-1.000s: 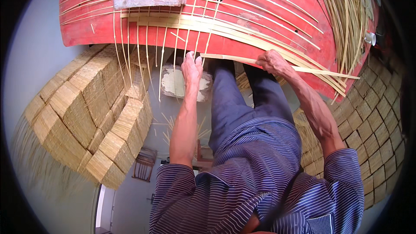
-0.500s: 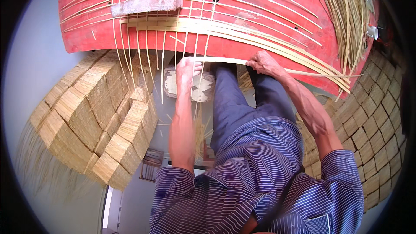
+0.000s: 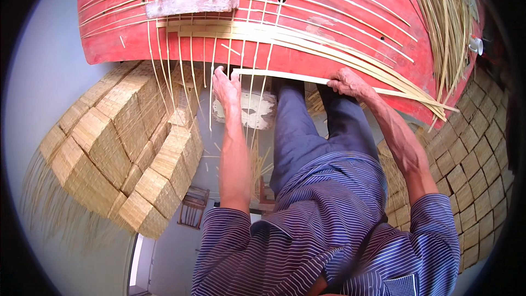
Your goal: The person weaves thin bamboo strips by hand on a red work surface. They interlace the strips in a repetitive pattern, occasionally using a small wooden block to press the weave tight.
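A pale, flat bamboo strip (image 3: 296,76) runs crosswise along the near edge of the red board (image 3: 192,55), in front of my legs. My right hand (image 3: 350,84) is closed around it right of the middle, and its right part slopes out over the board. At the strip's left end, my left hand (image 3: 226,89) has thumb and fingers apart. Thin lengthwise bamboo strips (image 3: 256,49) hang over the board's edge beside that hand. Wider crosswise strips (image 3: 307,44) lie together on the board, crossing the thin ones.
A whitish, brick-like block (image 3: 193,4) rests across the strips. A long bundle of strips (image 3: 433,16) lies at the board's right, near a white cup (image 3: 475,45). Stacks of woven blocks stand left (image 3: 104,137) and right (image 3: 482,170). Below is a worn stool (image 3: 255,111).
My left hand has loosened from the strip's left end and shifted slightly left, its fingers spreading. My right hand keeps its hold, a little farther right in the view.
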`<state>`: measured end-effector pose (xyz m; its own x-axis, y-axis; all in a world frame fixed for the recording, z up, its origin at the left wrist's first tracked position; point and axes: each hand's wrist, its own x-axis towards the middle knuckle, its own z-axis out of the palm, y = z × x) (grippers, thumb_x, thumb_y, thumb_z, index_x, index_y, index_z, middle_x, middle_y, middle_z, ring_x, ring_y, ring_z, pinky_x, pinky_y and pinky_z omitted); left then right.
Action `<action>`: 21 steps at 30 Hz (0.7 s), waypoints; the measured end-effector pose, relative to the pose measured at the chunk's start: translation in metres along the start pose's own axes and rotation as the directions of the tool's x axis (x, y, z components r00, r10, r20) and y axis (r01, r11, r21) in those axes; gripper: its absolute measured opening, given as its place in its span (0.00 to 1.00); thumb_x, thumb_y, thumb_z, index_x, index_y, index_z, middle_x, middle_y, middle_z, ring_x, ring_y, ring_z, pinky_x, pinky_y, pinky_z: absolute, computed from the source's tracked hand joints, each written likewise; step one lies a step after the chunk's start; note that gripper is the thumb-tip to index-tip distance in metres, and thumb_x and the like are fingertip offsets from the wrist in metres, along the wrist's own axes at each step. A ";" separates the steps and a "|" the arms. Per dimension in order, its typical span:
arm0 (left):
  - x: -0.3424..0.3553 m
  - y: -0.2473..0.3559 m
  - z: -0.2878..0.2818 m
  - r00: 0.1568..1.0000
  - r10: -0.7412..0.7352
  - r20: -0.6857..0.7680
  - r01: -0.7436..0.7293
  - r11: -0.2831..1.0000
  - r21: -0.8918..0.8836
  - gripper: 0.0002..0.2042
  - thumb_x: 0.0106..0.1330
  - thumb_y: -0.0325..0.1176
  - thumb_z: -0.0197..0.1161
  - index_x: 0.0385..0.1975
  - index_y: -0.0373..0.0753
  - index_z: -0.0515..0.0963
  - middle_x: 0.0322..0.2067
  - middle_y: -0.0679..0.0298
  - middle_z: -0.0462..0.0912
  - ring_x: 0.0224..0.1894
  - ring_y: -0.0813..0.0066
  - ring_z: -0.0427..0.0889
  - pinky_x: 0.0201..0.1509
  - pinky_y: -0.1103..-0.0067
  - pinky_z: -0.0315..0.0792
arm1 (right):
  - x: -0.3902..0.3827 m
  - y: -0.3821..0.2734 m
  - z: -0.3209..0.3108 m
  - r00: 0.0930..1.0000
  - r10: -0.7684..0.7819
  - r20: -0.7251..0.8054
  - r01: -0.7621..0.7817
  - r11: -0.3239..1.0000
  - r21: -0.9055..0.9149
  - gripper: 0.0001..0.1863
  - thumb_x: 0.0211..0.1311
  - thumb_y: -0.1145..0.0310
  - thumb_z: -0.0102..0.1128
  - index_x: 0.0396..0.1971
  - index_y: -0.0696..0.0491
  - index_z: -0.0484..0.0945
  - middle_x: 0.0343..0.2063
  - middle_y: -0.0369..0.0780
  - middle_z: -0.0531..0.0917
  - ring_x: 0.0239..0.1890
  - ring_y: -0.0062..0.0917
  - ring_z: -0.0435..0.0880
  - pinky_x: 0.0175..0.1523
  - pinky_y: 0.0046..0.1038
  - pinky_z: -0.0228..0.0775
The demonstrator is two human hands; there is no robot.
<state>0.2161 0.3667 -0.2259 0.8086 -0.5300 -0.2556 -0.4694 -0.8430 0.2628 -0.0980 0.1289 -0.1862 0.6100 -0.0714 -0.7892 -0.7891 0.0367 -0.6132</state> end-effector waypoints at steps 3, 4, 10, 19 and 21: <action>0.023 -0.018 0.003 0.891 -0.137 0.433 0.234 0.955 -0.180 0.22 0.56 0.40 0.69 0.48 0.37 0.78 0.37 0.51 0.86 0.44 0.57 0.86 0.50 0.67 0.77 | -0.002 -0.006 -0.004 0.999 0.009 0.032 -0.010 1.000 0.019 0.13 0.66 0.66 0.57 0.28 0.61 0.79 0.17 0.38 0.79 0.18 0.21 0.77 0.25 0.29 0.69; 0.030 -0.017 0.002 0.900 -0.072 0.430 0.173 0.964 -0.201 0.19 0.55 0.42 0.69 0.43 0.37 0.80 0.33 0.55 0.87 0.41 0.59 0.86 0.48 0.68 0.77 | -0.002 -0.007 -0.004 0.999 0.006 0.037 -0.007 1.000 0.023 0.13 0.66 0.66 0.57 0.27 0.61 0.79 0.17 0.39 0.79 0.18 0.22 0.78 0.26 0.29 0.70; 0.032 -0.005 -0.022 0.861 -0.088 0.500 0.143 0.987 -0.072 0.16 0.58 0.40 0.66 0.38 0.34 0.80 0.32 0.51 0.85 0.38 0.57 0.85 0.46 0.66 0.76 | -0.003 -0.011 -0.007 0.988 0.094 0.123 -0.107 0.989 0.103 0.14 0.67 0.65 0.55 0.26 0.58 0.79 0.18 0.37 0.81 0.17 0.21 0.79 0.23 0.27 0.71; 0.022 -0.013 -0.041 0.920 -0.262 0.291 0.358 0.863 -0.356 0.05 0.65 0.26 0.52 0.33 0.32 0.74 0.23 0.60 0.80 0.23 0.75 0.82 0.27 0.80 0.79 | 0.029 -0.030 0.007 0.980 0.104 0.169 -0.124 0.986 0.112 0.15 0.68 0.66 0.53 0.26 0.58 0.80 0.18 0.37 0.82 0.18 0.21 0.81 0.21 0.26 0.72; 0.021 -0.025 -0.043 0.975 -0.147 0.165 0.179 0.964 -0.199 0.05 0.65 0.23 0.50 0.32 0.33 0.74 0.21 0.61 0.80 0.23 0.76 0.82 0.27 0.79 0.79 | 0.030 -0.031 0.015 0.987 0.092 0.135 -0.103 0.991 0.080 0.15 0.67 0.65 0.54 0.25 0.59 0.79 0.18 0.39 0.81 0.18 0.24 0.81 0.23 0.29 0.73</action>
<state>0.2602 0.3810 -0.1976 0.7993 -0.4080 -0.4412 -0.2372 -0.8888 0.3922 -0.0546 0.1410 -0.1912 0.5392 0.0673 -0.8395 -0.8394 0.1239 -0.5292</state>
